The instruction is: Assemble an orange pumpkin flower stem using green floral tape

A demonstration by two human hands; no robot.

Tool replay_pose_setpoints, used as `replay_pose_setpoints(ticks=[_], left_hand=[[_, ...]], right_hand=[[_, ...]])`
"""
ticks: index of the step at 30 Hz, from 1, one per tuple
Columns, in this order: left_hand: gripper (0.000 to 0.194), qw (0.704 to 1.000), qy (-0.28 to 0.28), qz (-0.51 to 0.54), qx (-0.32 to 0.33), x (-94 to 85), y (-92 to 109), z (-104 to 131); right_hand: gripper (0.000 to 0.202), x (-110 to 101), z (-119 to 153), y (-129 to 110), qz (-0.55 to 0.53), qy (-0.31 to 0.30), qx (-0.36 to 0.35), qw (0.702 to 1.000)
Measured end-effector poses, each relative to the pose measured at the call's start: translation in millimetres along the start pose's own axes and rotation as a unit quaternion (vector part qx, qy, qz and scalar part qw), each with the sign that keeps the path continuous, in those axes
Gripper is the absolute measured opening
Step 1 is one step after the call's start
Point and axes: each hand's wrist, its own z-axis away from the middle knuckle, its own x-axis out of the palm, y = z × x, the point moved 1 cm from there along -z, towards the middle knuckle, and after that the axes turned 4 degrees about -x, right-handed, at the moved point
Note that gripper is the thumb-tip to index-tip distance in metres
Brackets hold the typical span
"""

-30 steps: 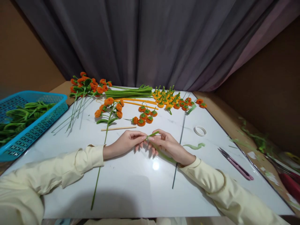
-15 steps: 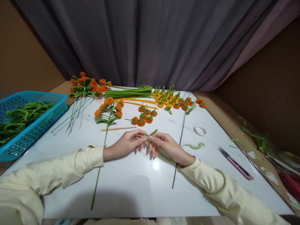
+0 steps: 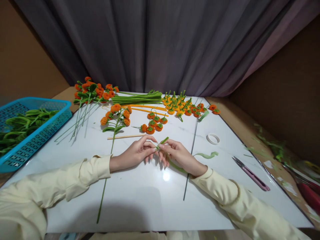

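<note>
My left hand (image 3: 136,152) and my right hand (image 3: 180,156) meet over the middle of the table, fingertips nearly touching. A short fuzzy green pipe cleaner (image 3: 164,140) is pinched in my right hand, its tip sticking up past the thumb. My left thumb and forefinger close on its other end, which is mostly hidden by the fingers. A pale green tape strip (image 3: 208,155) lies curled right of my right wrist; a green band (image 3: 177,166) shows under that hand. Beyond my hands sit several small orange pipe-cleaner flowers (image 3: 150,130).
An orange flower stem (image 3: 116,125) lies under my left sleeve, near a wooden stick (image 3: 122,137). Rightward are a dark thin rod (image 3: 194,141), a white tape ring (image 3: 213,139) and pink snips (image 3: 251,173). A blue basket (image 3: 37,133) of green leaves stands left; green stems (image 3: 137,98) lie behind.
Both hands stay in nearly the same place. My left fingers have shifted slightly along the pinched end, with the forefinger a little more raised. Nothing else has visibly moved.
</note>
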Motion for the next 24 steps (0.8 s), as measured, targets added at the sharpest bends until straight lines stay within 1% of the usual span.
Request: replay_pose_setpoints(ticks=[8,14,20,24], left_hand=[[0.023,1.000,0.004,-0.020,0.021,0.8,-0.3,1.5],[0.018,0.998,0.009,-0.042,0.049,0.1,-3.5,2.2],[0.018,0.992,0.018,-0.096,0.078,-0.3,-5.0,5.0],[0.015,0.987,0.031,-0.127,0.096,-0.3,-3.0,6.2]], right_hand=[[0.028,0.3,2.0,0.5,0.040,-0.007,-0.026,0.999],[0.026,2.8,3.3,-1.4,0.072,0.010,-0.058,0.996],[0.027,3.7,4.3,-2.4,0.080,0.011,-0.061,0.995],[0.027,2.3,5.5,-2.0,0.108,0.016,-0.072,0.991]])
